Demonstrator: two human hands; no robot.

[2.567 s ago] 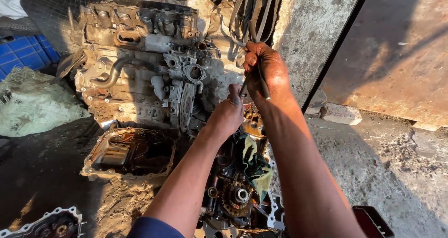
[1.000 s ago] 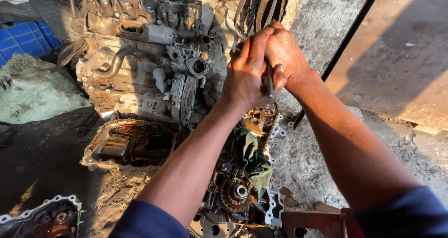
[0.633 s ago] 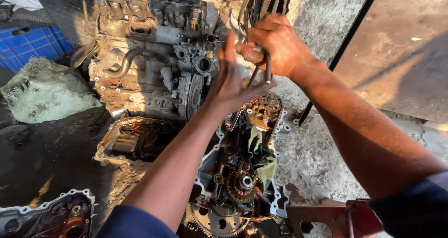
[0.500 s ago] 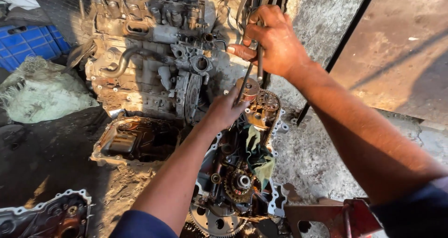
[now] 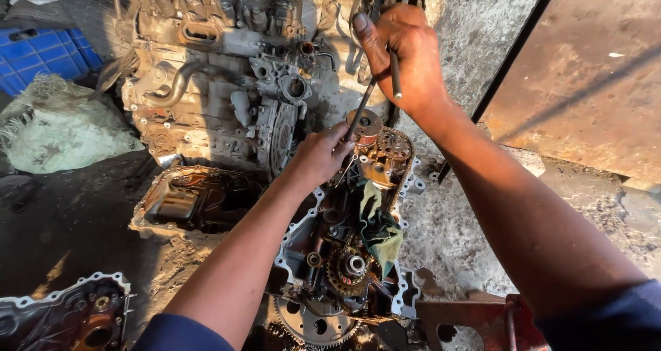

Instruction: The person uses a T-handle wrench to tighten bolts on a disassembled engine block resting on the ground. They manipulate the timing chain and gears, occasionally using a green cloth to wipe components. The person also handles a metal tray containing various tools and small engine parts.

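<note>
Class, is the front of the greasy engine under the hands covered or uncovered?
Uncovered: the greasy engine's chain and toothed metal sprockets lie bare.

Thin metal rod tool (image 5: 375, 82), dark, tilted w/ tip down-left on round cam gear (image 5: 365, 124) at top-center of greasy timing assembly (image 5: 344, 241), mid-frame, chain & sprockets exposed.

Metal rod's (image 5: 361, 110) tip behind left hand (image 5: 322, 155)

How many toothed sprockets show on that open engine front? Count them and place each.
3: upper sprocket right of the left hand, middle sprocket beside the green rag, bottom gear at the frame edge. More may be hidden.
</note>
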